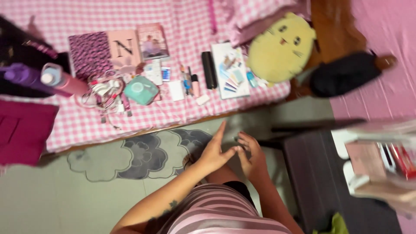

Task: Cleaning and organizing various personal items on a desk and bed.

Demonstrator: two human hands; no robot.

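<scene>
Head view: both bare hands meet low in the middle of the frame, above a grey cloud-shaped rug (pixel 138 158) on the pale floor. The left hand (pixel 213 152) is open, forefinger stretched up toward 12 o'clock, its other fingertips touching the right hand (pixel 250 155), whose fingers are loosely curled – neither hand is clamped on anything. Below them, at 6 o'clock, lies the person's pink striped top (pixel 221 212).

From 10 to 1 o'clock of the hands runs a bed under a pink-and-white checked sheet (pixel 182 108), strewn with small things. At 11 o'clock sits a mint-green case (pixel 141 89), just beside a tangle of white cables (pixel 102 93). Farther toward 10 o'clock a pink bottle (pixel 60 80) lies next to a purple one (pixel 21 76). Above the cables are a pink-and-black patterned notebook (pixel 89 54) and a photo booklet (pixel 152 42). At 12 o'clock a black oblong case (pixel 209 69) lies alongside a white booklet with colour swatches (pixel 230 71) – and at 1 o'clock a yellow cat-face cushion (pixel 281 47). A dark table (pixel 323 182) stands at 3 o'clock; the items on its right edge are too blurred to tell
</scene>
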